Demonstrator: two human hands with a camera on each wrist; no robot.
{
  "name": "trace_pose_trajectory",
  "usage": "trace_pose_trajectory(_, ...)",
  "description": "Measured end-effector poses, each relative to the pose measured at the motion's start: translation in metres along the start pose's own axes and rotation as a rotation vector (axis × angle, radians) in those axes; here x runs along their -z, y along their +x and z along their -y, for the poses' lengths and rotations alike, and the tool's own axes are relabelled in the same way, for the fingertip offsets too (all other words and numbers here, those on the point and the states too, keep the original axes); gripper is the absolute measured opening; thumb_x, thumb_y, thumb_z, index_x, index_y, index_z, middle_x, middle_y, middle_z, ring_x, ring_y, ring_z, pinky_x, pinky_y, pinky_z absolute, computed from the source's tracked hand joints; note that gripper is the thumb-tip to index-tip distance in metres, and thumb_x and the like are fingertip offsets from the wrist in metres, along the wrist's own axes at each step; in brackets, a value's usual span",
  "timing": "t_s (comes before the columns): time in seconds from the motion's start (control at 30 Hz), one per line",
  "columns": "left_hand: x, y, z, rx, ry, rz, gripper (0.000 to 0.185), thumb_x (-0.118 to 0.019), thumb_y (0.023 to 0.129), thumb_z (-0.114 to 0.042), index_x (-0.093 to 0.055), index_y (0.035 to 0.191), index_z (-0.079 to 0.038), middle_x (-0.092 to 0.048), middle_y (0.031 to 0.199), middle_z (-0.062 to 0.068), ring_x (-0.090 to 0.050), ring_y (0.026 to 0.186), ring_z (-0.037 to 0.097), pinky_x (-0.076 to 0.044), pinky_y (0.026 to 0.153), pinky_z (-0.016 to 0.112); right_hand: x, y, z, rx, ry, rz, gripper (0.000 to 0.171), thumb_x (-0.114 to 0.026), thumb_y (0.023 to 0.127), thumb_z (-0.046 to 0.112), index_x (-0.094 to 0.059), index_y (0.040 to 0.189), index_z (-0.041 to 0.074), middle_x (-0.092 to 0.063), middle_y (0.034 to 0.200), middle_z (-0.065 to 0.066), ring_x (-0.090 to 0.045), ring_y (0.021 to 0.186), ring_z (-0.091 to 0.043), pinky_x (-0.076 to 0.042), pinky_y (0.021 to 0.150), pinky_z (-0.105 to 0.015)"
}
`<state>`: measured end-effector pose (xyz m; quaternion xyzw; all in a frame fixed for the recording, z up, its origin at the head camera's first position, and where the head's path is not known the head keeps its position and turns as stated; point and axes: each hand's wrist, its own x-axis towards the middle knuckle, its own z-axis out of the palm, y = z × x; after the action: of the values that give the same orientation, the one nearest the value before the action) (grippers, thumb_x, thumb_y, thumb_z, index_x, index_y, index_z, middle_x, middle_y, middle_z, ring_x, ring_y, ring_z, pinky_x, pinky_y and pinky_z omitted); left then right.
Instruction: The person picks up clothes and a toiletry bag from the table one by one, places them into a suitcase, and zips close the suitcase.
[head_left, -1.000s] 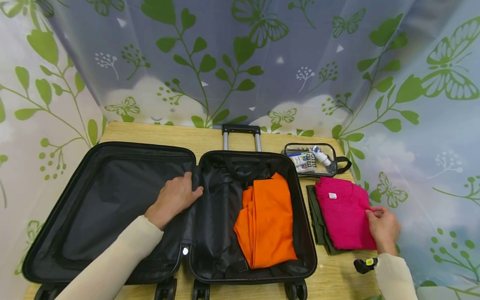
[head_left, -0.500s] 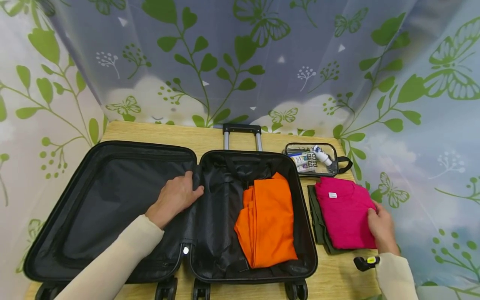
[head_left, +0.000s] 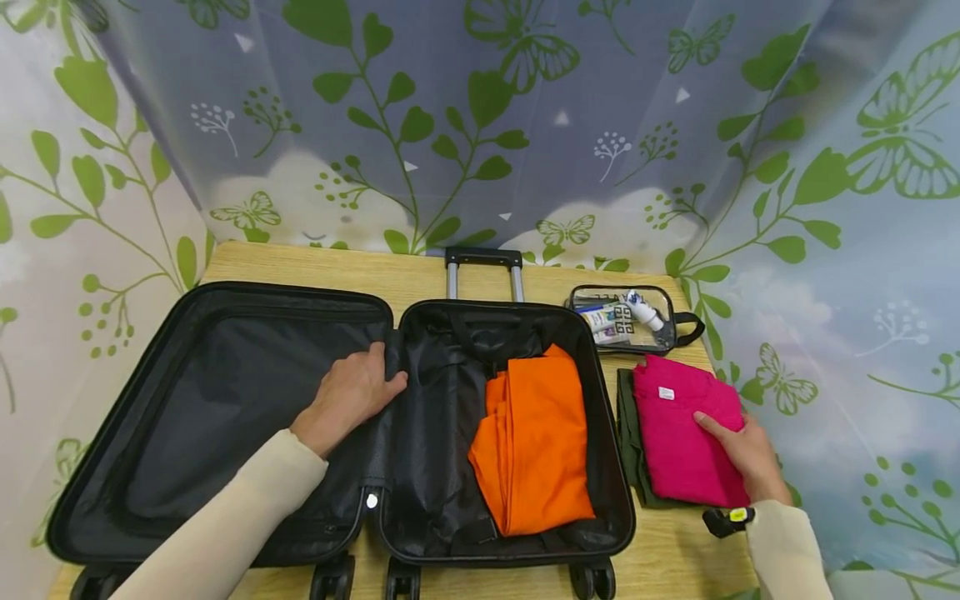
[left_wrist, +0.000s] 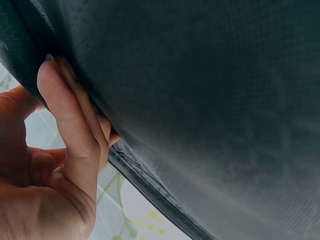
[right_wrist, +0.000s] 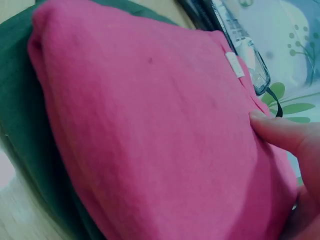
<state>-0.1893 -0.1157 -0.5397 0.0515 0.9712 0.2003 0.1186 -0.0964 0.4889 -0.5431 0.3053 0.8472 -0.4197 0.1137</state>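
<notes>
An open black suitcase lies with its two halves side by side. My left hand grips its middle edge near the hinge; in the left wrist view the fingers lie against the dark lining. A folded orange garment lies in the right half. Beside the suitcase is a folded pink shirt with a white neck label, on top of a dark green garment. My right hand holds the pink shirt by its right side, thumb on top and the other fingers hidden beneath.
A clear pouch with tubes and a white bottle stands behind the pink shirt. The suitcase's pulled-out handle points to the back. Patterned curtains enclose the wooden table.
My right hand has moved from the pink shirt's right edge inward, its thumb now across the top. The shirt's right side has shifted and tilted slightly. My left hand has not moved.
</notes>
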Motion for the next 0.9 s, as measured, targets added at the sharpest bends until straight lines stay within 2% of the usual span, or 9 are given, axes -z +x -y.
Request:
trace_pose_trajectory(0.07, -0.003, 0.002, 0.002, -0.005, 0.0, -0.003, 0.077, -0.066, 0.103, -0.049, -0.05, 0.152, 0.008, -0.07, 0.131, 0.034, -0.073, 0.105, 0.051, -0.06, 0.083, 0.061, -0.001, 0.0, -0.003, -0.009, 0.035, -0.016, 0.087, -0.065, 0.105, 0.057, -0.034, 0.159, -0.004, -0.068, 0.107, 0.0, -0.07, 0.081, -0.01, -0.06, 0.074, -0.033)
trace_pose_trajectory(0.13, -0.004, 0.003, 0.003, -0.009, 0.002, -0.004, 0.078, -0.066, 0.103, -0.05, -0.05, 0.153, 0.008, -0.07, 0.131, 0.034, -0.073, 0.104, 0.051, -0.061, 0.082, 0.061, -0.002, 0.002, -0.006, 0.007, 0.05, -0.057, 0.077, -0.064, 0.107, 0.051, -0.039, 0.154, -0.004, -0.064, 0.099, 0.007, -0.063, 0.077, -0.003, -0.056, 0.071, -0.028)
trace_pose_trajectory(0.23, -0.001, 0.002, 0.001, -0.002, 0.004, 0.0, 0.077, -0.067, 0.103, -0.049, -0.051, 0.153, 0.008, -0.071, 0.131, 0.033, -0.074, 0.105, 0.05, -0.061, 0.083, 0.06, -0.005, 0.003, -0.008, 0.044, 0.018, -0.141, 0.068, -0.06, 0.11, 0.046, -0.042, 0.153, -0.004, -0.066, 0.111, -0.009, -0.057, 0.08, 0.0, -0.05, 0.072, -0.023)
trace_pose_trajectory(0.37, -0.002, 0.002, 0.002, -0.007, 0.001, -0.001, 0.075, -0.067, 0.103, -0.047, -0.051, 0.152, 0.008, -0.071, 0.13, 0.033, -0.074, 0.103, 0.05, -0.061, 0.082, 0.06, -0.008, 0.001, -0.006, 0.051, -0.033, -0.257, 0.064, -0.062, 0.11, 0.044, -0.052, 0.154, -0.001, -0.061, 0.142, -0.03, -0.061, 0.096, -0.016, -0.047, 0.074, -0.024)
trace_pose_trajectory(0.47, -0.005, 0.003, 0.004, -0.018, -0.003, -0.016, 0.075, -0.066, 0.104, -0.046, -0.05, 0.152, 0.009, -0.071, 0.128, 0.033, -0.074, 0.102, 0.05, -0.061, 0.081, 0.06, -0.009, -0.002, -0.004, 0.046, -0.03, -0.326, 0.063, -0.065, 0.108, 0.044, -0.059, 0.154, 0.001, -0.058, 0.154, -0.029, -0.062, 0.125, -0.036, -0.051, 0.087, -0.033)
trace_pose_trajectory(0.57, -0.006, 0.003, 0.005, -0.02, 0.0, -0.019, 0.075, -0.065, 0.104, -0.046, -0.049, 0.153, 0.009, -0.071, 0.129, 0.034, -0.074, 0.103, 0.051, -0.061, 0.083, 0.061, -0.01, -0.004, -0.003, 0.054, -0.001, -0.383, 0.06, -0.067, 0.107, 0.043, -0.063, 0.151, 0.003, -0.059, 0.156, -0.025, -0.054, 0.143, -0.042, -0.049, 0.1, -0.042)
trace_pose_trajectory(0.63, -0.006, 0.003, 0.005, -0.016, 0.003, -0.017, 0.075, -0.065, 0.104, -0.046, -0.049, 0.154, 0.008, -0.071, 0.129, 0.034, -0.074, 0.104, 0.05, -0.061, 0.083, 0.061, -0.011, -0.005, -0.002, 0.07, -0.006, -0.423, 0.056, -0.07, 0.106, 0.042, -0.066, 0.147, 0.005, -0.061, 0.154, -0.023, -0.054, 0.147, -0.041, -0.048, 0.104, -0.041)
trace_pose_trajectory(0.77, 0.0, 0.0, 0.0, -0.008, 0.007, 0.007, 0.075, -0.066, 0.104, -0.047, -0.05, 0.152, 0.009, -0.071, 0.129, 0.034, -0.074, 0.103, 0.05, -0.061, 0.082, 0.06, -0.013, -0.008, -0.003, 0.088, -0.004, -0.487, 0.049, -0.073, 0.104, 0.04, -0.07, 0.142, 0.008, -0.065, 0.146, -0.024, -0.058, 0.142, -0.04, -0.044, 0.09, -0.026)
trace_pose_trajectory(0.9, 0.006, -0.004, -0.005, -0.006, 0.009, 0.009, 0.075, -0.066, 0.104, -0.047, -0.051, 0.151, 0.009, -0.071, 0.128, 0.034, -0.074, 0.101, 0.05, -0.061, 0.081, 0.06, -0.013, -0.007, -0.002, 0.135, -0.045, -0.501, 0.044, -0.071, 0.106, 0.035, -0.074, 0.138, 0.005, -0.07, 0.138, -0.027, -0.063, 0.132, -0.043, -0.043, 0.084, -0.027)
